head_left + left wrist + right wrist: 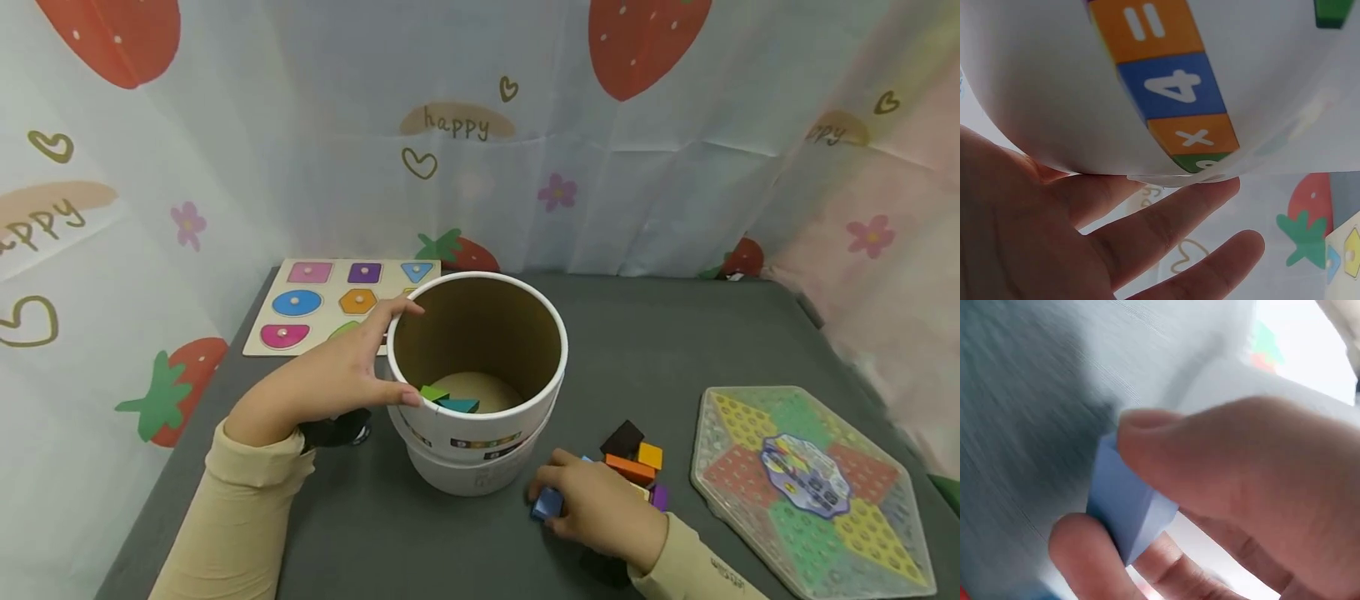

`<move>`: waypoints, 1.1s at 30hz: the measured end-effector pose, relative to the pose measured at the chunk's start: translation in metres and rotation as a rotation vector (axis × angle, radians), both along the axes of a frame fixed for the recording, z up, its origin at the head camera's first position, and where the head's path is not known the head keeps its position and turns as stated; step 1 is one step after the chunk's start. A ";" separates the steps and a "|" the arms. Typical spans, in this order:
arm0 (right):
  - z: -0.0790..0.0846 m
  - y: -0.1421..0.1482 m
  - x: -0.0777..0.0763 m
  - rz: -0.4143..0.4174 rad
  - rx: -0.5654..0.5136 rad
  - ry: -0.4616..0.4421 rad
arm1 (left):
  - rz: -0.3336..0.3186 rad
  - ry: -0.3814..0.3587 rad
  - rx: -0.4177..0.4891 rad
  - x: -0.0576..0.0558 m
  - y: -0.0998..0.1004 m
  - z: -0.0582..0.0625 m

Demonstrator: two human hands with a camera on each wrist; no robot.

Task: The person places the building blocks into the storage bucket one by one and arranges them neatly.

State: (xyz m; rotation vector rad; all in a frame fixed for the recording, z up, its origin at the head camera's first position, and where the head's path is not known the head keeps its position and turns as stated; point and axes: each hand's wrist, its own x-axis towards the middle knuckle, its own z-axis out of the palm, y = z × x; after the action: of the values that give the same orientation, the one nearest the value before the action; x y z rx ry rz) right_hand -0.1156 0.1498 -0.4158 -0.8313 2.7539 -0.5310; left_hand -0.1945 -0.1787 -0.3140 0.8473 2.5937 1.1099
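A white cylindrical bucket [472, 467], printed with colored number blocks, stands upright with its mouth uncovered. A green block [433, 392] and a teal triangular block [459, 405] lie inside on its bottom. My left hand [341, 367] rests on the bucket's left rim; in the left wrist view its fingers are spread and mostly straight against the outside. Right of the bucket, my right hand [596, 504] pinches a blue block [1124, 494] between thumb and fingers, low over the table. Orange [630, 469], yellow [650, 455], black [622, 439] and purple blocks [659, 497] lie beside that hand.
A wooden shape puzzle board [330, 287] with knobbed pieces lies behind the bucket at the left. A hexagonal plastic game board [810, 492] lies on the grey table [637, 333] at the right. A strawberry-print curtain [525, 208] hangs around the table.
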 end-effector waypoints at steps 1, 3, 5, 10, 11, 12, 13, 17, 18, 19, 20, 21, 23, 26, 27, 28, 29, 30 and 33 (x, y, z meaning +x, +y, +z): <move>0.007 0.004 -0.003 -0.004 -0.034 0.031 | 0.000 -0.001 0.001 0.000 0.000 0.000; 0.028 0.013 -0.010 -0.037 -0.094 0.126 | 0.000 0.005 -0.003 0.000 -0.001 0.001; 0.052 0.023 -0.018 -0.101 -0.138 0.252 | -0.002 0.011 -0.003 0.000 -0.001 0.001; 0.108 0.028 -0.032 -0.217 -0.292 0.540 | -0.002 0.014 -0.007 -0.002 -0.001 0.002; 0.116 0.026 -0.033 -0.211 -0.326 0.585 | -0.002 0.014 -0.007 -0.002 0.000 0.002; 0.123 0.022 -0.033 -0.191 -0.364 0.618 | -0.002 0.013 -0.005 -0.002 0.000 0.002; 0.128 0.018 -0.034 -0.162 -0.400 0.645 | 0.000 0.017 -0.006 -0.002 0.000 0.002; 0.141 -0.002 -0.033 -0.009 -0.457 0.658 | 0.010 0.015 -0.007 -0.001 0.000 0.000; 0.141 -0.007 -0.034 0.025 -0.451 0.646 | 0.011 0.011 -0.007 0.000 0.000 -0.001; 0.142 -0.011 -0.035 0.058 -0.442 0.639 | 0.014 0.006 -0.008 0.000 0.000 -0.001; 0.142 -0.015 -0.036 0.085 -0.424 0.630 | 0.015 0.002 -0.006 0.000 0.000 -0.001; 0.142 -0.019 -0.037 0.107 -0.407 0.621 | 0.016 -0.002 -0.002 0.000 0.000 -0.001; 0.141 -0.024 -0.040 0.145 -0.371 0.599 | 0.017 -0.004 0.005 0.000 0.000 -0.001; 0.138 -0.031 -0.044 0.181 -0.302 0.564 | 0.014 0.005 0.006 -0.001 0.000 -0.001; 0.137 -0.032 -0.045 0.187 -0.282 0.549 | 0.011 0.004 0.004 -0.002 0.000 -0.001; 0.135 -0.032 -0.045 0.191 -0.267 0.537 | 0.007 0.007 0.000 -0.002 0.000 -0.001; 0.133 -0.032 -0.045 0.192 -0.260 0.530 | 0.003 0.007 -0.002 -0.002 0.001 -0.001; 0.132 -0.032 -0.045 0.189 -0.264 0.532 | 0.000 0.008 -0.005 -0.002 0.001 -0.001; 0.129 -0.026 -0.044 0.142 -0.355 0.582 | 0.003 0.003 -0.007 -0.001 0.000 -0.001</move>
State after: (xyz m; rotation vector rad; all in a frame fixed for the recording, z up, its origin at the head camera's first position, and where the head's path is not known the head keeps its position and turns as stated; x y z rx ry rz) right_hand -0.1596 0.1240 -0.2865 -1.4523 3.1147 -0.8849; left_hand -0.1959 -0.1788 -0.3151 0.8445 2.6007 1.1012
